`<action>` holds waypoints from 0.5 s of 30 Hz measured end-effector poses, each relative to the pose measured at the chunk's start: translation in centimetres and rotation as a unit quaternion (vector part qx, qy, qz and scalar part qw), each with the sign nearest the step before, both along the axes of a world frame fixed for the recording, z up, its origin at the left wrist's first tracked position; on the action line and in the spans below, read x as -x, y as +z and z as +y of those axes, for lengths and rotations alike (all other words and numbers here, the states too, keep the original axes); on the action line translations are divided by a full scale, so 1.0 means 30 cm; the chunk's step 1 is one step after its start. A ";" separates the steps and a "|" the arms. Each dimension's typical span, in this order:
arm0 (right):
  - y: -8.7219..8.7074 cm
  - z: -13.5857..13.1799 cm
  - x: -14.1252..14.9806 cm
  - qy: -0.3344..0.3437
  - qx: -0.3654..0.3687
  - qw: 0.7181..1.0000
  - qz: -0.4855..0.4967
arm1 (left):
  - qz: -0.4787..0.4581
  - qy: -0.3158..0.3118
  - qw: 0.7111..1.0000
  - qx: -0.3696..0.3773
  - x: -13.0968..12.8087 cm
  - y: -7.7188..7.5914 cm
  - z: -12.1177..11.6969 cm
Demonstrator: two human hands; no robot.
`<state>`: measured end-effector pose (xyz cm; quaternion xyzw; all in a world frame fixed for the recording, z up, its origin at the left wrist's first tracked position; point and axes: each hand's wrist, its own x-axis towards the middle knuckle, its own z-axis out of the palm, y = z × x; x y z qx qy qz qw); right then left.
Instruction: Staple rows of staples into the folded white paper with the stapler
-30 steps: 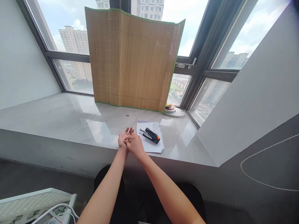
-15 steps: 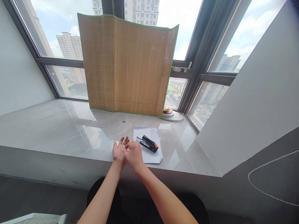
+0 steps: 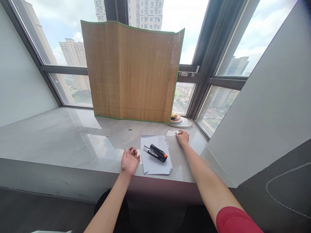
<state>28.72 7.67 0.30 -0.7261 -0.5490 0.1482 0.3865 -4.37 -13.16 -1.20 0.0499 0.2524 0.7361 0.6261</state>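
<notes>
a glossy stapler (image 3: 157, 153), seemingly plastic with metal, on matt white paper (image 3: 149, 166); glossy, smooth ledge (image 3: 73, 139).

left hand (image 3: 130, 161): palm up, fingers loosely curled | right hand (image 3: 183, 137): reached forward, fingertips pinched | forearms spread apart

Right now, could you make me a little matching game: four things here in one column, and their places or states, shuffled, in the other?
Things:
1. Stapler
2. Bamboo mat
3. Left hand
4. Right hand

Places or states:
A. Palm up, fingers loosely curled
B. Standing upright in front of the window
C. Reaching out past the paper, with a small thing at its fingertips
D. Black with an orange end, lying on the paper

Right pairs: 1-D, 2-B, 3-A, 4-C
</notes>
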 end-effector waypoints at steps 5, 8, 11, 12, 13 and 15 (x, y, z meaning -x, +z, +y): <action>-0.037 0.021 0.001 -0.003 0.013 0.999 -0.032 | 0.030 -0.007 1.000 -0.004 0.000 -0.018 0.007; -0.055 -0.006 -0.005 -0.004 0.020 0.997 -0.068 | 0.071 0.010 0.997 0.000 0.002 -0.038 0.029; -0.094 -0.083 0.004 0.024 0.033 0.993 -0.112 | 0.208 0.038 0.976 0.041 0.020 -0.046 0.105; -0.107 -0.112 0.010 0.042 0.033 0.989 -0.138 | 0.273 0.051 0.959 0.060 0.032 -0.042 0.145; -0.117 -0.139 0.017 0.060 0.032 0.983 -0.171 | 0.350 0.074 0.930 0.081 0.048 -0.033 0.192; -0.126 -0.178 0.029 0.085 0.034 0.966 -0.242 | 0.385 0.103 0.914 0.078 0.093 -0.007 0.296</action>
